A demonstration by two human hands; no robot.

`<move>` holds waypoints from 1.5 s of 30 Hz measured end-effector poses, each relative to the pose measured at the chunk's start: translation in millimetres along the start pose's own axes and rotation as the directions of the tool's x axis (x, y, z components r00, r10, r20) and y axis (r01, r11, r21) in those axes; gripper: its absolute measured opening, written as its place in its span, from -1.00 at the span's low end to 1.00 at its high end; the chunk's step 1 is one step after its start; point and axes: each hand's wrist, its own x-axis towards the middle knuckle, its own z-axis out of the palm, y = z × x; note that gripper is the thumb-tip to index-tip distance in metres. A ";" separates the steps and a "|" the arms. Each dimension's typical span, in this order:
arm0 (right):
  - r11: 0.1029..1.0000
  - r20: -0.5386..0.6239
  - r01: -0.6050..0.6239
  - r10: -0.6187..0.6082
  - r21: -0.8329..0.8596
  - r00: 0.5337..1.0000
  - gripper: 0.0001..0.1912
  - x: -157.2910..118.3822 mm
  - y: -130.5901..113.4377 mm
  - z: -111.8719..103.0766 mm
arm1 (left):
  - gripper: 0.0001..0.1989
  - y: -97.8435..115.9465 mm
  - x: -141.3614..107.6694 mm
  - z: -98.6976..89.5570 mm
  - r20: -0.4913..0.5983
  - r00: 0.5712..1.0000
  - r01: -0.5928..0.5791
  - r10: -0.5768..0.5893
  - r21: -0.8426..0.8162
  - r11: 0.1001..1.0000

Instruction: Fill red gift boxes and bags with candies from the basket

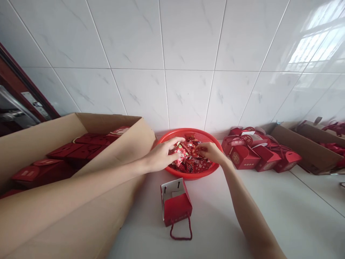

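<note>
A red plastic basket full of wrapped candies stands against the wall. My left hand is at the basket's left side, closed on a red and white candy packet between thumb and fingers. Over the right part of the candies, my right hand reaches in with its fingers bent together; what they pinch, if anything, I cannot make out. In front of the basket a small red gift box stands with its top open, its pale inside showing and a dark red cord handle hanging toward me.
At the left, a large cardboard box holds several closed red gift boxes. More red gift boxes are piled right of the basket, beside open cardboard cartons. A white tiled wall rises behind.
</note>
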 end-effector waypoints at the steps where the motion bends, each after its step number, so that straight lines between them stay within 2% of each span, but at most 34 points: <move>1: 0.997 -0.017 0.022 -0.021 0.068 1.000 -0.84 -3.7 -6.6 -3.1 | -0.46 -0.2 0.4 -0.2 -0.009 1.000 -0.011 0.011 -0.007 1.000; 3: 0.947 -0.053 0.092 -0.079 0.308 0.995 -0.82 -13.5 -22.9 -9.8 | -0.53 -0.4 1.5 -0.1 -0.037 0.999 -0.014 0.013 -0.016 1.000; 5: 0.807 -0.108 0.167 -0.128 0.566 0.986 -0.70 -24.2 -40.6 -14.7 | -0.60 1.3 2.3 0.6 -0.056 0.998 0.028 -0.031 -0.062 0.998; 6: 0.749 -0.122 0.182 -0.134 0.637 0.983 -0.67 -28.9 -49.1 -15.7 | -0.61 3.4 2.3 1.0 -0.058 0.997 0.054 -0.059 -0.099 0.994; 8: 0.697 -0.118 0.178 -0.134 0.694 0.984 -0.64 -35.8 -63.5 -14.4 | -0.64 9.5 1.2 1.7 -0.049 0.996 0.070 -0.080 -0.180 0.981; 10: 0.690 -0.097 0.156 -0.124 0.707 0.988 -0.63 -38.9 -74.2 -9.2 | -0.68 16.9 -1.1 1.7 -0.033 0.998 0.038 -0.047 -0.226 0.973; 12: 0.685 -0.100 0.141 -0.099 0.715 0.990 -0.60 -39.5 -81.5 -2.1 | -0.73 22.7 -3.5 1.0 -0.022 1.000 0.004 -0.009 -0.223 0.975; 15: 0.650 -0.114 0.131 -0.069 0.749 0.991 -0.59 -38.5 -88.3 7.7 | -0.68 25.1 -4.5 -0.7 -0.040 0.999 -0.032 0.025 -0.185 0.982; 19: 0.595 -0.108 0.154 -0.112 0.789 0.988 -0.65 -33.1 -84.4 12.8 | -0.59 20.3 -1.7 -2.5 -0.101 0.994 -0.050 0.035 -0.146 0.988; 21: 0.666 -0.147 0.176 -0.101 0.725 0.984 -0.69 -26.5 -72.7 11.9 | -0.59 18.5 -0.6 -2.8 -0.133 0.991 -0.037 0.019 -0.133 0.990; 22: 0.756 -0.166 0.169 -0.081 0.633 0.983 -0.73 -22.3 -64.3 11.2 | -0.59 18.1 -0.4 -2.8 -0.145 0.989 -0.028 0.009 -0.127 0.991; 24: 0.947 -0.176 0.077 -0.022 0.312 0.984 -0.82 -13.2 -44.6 10.5 | -0.61 17.9 -0.6 -2.4 -0.162 0.987 -0.006 -0.012 -0.115 0.993; 25: 0.995 -0.139 -0.006 0.021 0.105 0.990 -0.84 -9.0 -34.4 10.7 | -0.62 17.9 -0.8 -2.0 -0.165 0.986 -0.001 -0.017 -0.107 0.994; 27: 0.992 -0.066 -0.094 0.088 -0.080 0.994 -0.86 -2.6 -16.7 12.8 | -0.64 17.4 -1.1 -1.4 -0.163 0.987 -0.007 -0.009 -0.095 0.995; 31: 0.967 0.105 -0.136 0.162 -0.217 0.981 -0.79 0.4 -1.0 19.3 | -0.68 15.5 -0.4 -1.3 -0.155 0.988 -0.022 0.008 -0.091 0.996; 34: 0.959 0.229 -0.103 0.165 -0.263 0.959 -0.60 -1.7 -3.4 21.7 | -0.69 15.3 0.1 -2.0 -0.152 0.988 -0.012 -0.005 -0.109 0.994; 37: 0.962 0.316 -0.074 0.158 -0.263 0.935 -0.51 -3.6 -8.5 20.5 | -0.69 16.3 0.2 -2.5 -0.149 0.989 -0.001 -0.016 -0.115 0.993; 39: 0.972 0.378 -0.031 0.120 -0.233 0.918 -0.50 -4.6 -11.1 18.7 | -0.69 16.7 0.1 -2.6 -0.147 0.989 0.000 -0.015 -0.101 0.995; 42: 0.989 0.435 0.073 -0.010 -0.128 0.901 -0.55 -6.1 -13.7 17.1 | -0.69 16.3 0.1 -2.7 -0.142 0.990 -0.006 -0.006 -0.084 0.996; 45: 0.994 0.400 0.090 -0.104 0.055 0.911 -0.61 -7.3 -17.6 20.6 | -0.68 15.6 0.1 -2.8 -0.141 0.990 -0.011 0.000 -0.079 0.997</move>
